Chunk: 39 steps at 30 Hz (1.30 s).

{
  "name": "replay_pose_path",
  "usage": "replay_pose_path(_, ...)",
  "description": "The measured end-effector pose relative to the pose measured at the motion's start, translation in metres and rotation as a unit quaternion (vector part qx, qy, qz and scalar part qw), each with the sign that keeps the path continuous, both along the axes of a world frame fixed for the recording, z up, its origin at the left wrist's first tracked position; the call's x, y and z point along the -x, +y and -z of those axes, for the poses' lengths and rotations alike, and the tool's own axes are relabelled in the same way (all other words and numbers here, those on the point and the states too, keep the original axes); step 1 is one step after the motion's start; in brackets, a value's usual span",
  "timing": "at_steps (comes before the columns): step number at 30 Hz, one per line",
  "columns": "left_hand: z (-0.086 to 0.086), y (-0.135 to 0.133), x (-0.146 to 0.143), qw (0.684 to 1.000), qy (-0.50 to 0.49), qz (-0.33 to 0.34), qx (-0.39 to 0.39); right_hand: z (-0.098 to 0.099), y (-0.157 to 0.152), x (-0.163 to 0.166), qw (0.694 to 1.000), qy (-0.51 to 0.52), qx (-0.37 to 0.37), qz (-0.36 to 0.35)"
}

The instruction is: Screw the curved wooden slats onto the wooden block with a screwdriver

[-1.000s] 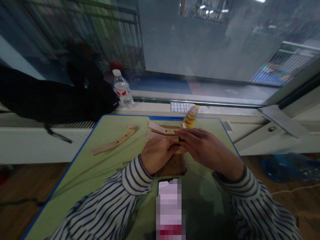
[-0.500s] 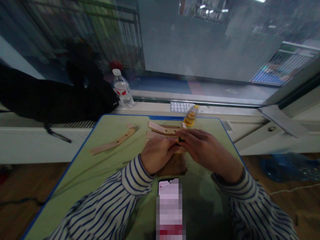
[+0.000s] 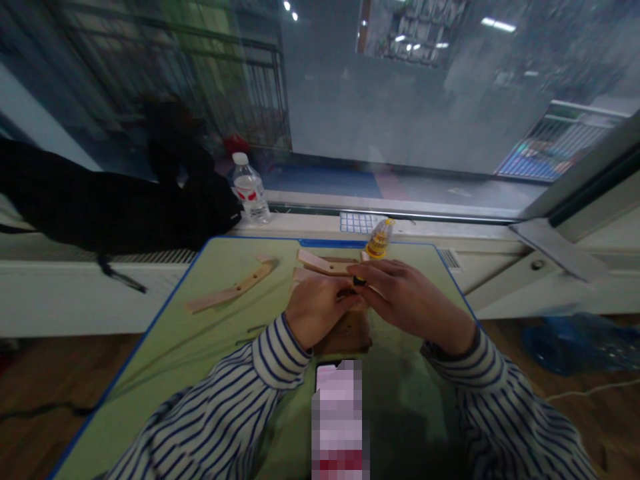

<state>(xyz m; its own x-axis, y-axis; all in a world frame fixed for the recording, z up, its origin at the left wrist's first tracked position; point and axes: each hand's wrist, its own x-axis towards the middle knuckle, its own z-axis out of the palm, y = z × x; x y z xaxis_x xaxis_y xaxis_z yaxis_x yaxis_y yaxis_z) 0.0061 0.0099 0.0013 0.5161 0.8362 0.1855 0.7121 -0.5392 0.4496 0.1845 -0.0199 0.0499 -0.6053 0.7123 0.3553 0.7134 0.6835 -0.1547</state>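
Over a dark brown wooden board, my two hands meet at the middle of the table. My right hand pinches a small black-and-yellow tool, mostly covered by the fingers, so its kind does not show. My left hand is closed just beside it, fingertips almost touching it; what those fingers hold is hidden. Beyond the hands lies a pale bent wooden strip with a drilled hole showing. A second pale strip is partly covered by my left hand.
Left on the green table lies another curved strip with holes, near thin metal rods. A phone lies in front. A yellow-capped bottle stands at the back edge; a water bottle and black bag are behind.
The view has tilted up slightly, so the scene sits a little lower. My hands stay together, with the fingers around the black-and-yellow tool shifted slightly.
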Motion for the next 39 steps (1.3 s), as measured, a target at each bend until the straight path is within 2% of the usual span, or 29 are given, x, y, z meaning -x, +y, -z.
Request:
replay_pose_path(8,0.000,-0.001,0.001,1.000,0.011,0.004,-0.015,-0.009,0.001,-0.003,1.000,-0.019,0.014,-0.016)
replay_pose_path(24,-0.002,0.000,0.003,1.000,0.000,0.026,0.015,0.003,0.002,-0.001,1.000,0.024,0.016,-0.011)
replay_pose_path(39,-0.006,-0.002,0.003,0.999,0.007,0.053,-0.005,0.006,-0.005,0.002,0.999,0.037,0.017,0.011)
